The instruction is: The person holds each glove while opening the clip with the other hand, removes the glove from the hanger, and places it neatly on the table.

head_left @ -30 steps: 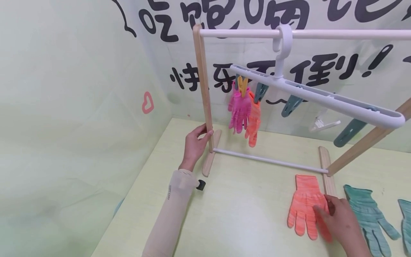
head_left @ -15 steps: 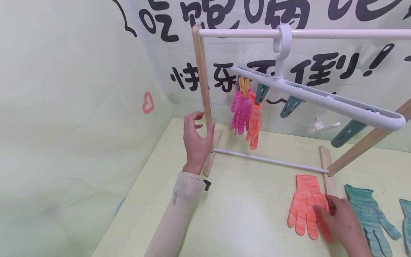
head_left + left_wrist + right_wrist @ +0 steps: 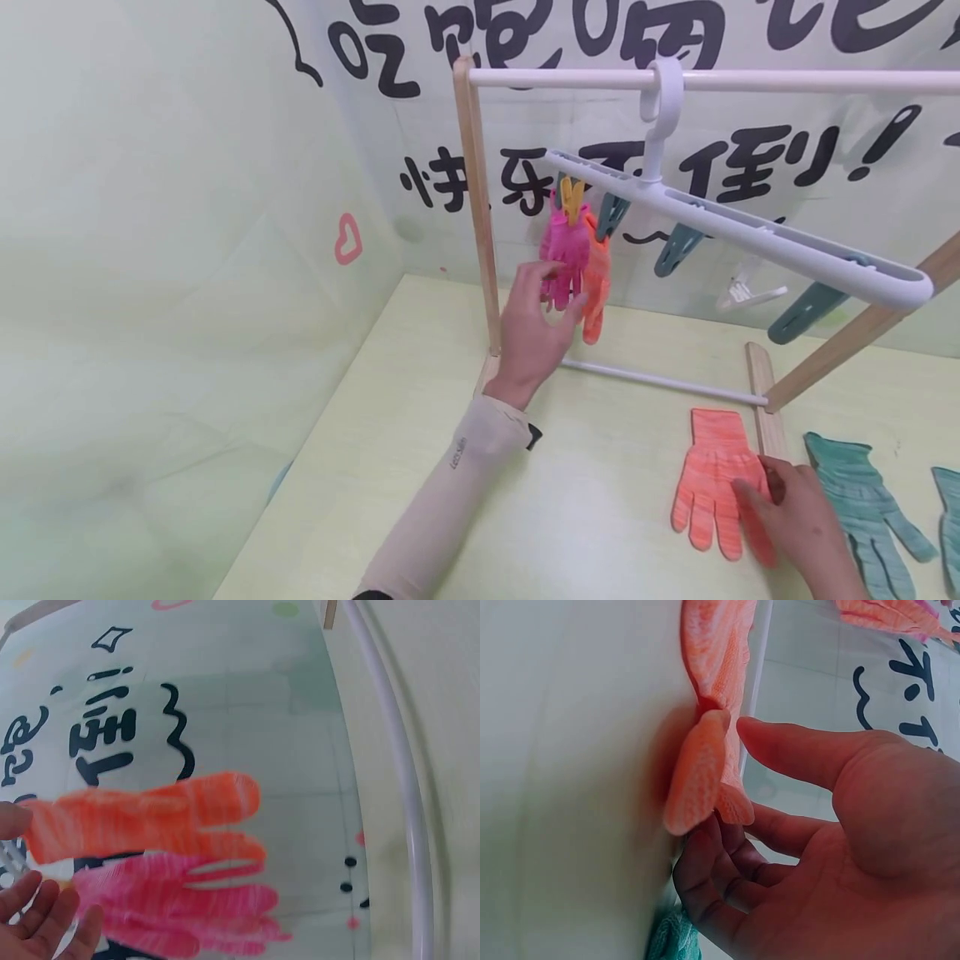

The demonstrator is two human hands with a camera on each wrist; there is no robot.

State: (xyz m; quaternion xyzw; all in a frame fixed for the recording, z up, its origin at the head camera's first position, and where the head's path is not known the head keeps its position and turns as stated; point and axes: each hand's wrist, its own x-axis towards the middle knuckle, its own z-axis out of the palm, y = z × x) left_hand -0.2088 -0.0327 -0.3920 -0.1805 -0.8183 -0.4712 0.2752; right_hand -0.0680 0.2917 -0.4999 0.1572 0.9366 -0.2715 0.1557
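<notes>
In the head view the left hand point(image 3: 532, 329) stands before the hanging pink knit glove point(image 3: 566, 242), covering part of its fingers; a yellow clothespin point(image 3: 572, 202) shows at the cuff, under the white clip hanger point(image 3: 750, 233). The left wrist view shows the pink glove and the hanging orange glove point(image 3: 142, 817) nearly full length, with the hand's thumb and fingers parted near the cuffs; contact cannot be told.

From above, the right hand point(image 3: 806, 512) lies at the edge of the orange knit glove point(image 3: 716, 475) on the table, beside a teal glove point(image 3: 851, 483). Only the right wrist view shows the right fingers bent behind that glove's edge, thumb across from them; whether they pinch it cannot be told.
</notes>
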